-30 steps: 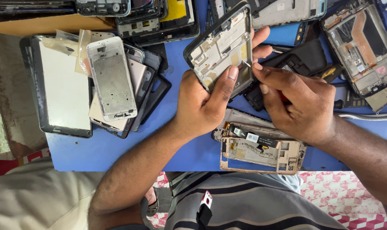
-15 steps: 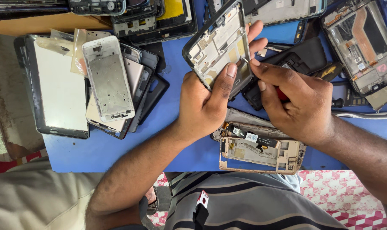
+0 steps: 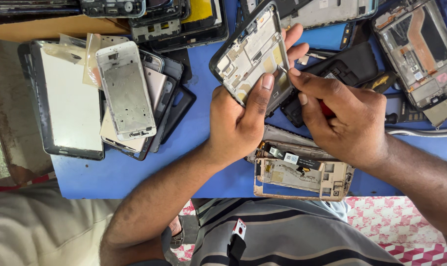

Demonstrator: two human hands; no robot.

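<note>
Phone frame (image 3: 250, 51): held above blue table (image 3: 204, 143), tilted, long axis running lower-left to upper-right, open side facing camera. Left hand (image 3: 240, 120) clasps it, thumb across its lower edge. Right hand (image 3: 344, 116) pinches a red-handled tool (image 3: 326, 109), tip at frame's right edge.

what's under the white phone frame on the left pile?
The white phone frame lies on a stack of other phone parts: a pinkish panel, dark frames and a pale panel at its lower edge, beside a large grey screen panel. How many layers lie beneath is covered.
</note>
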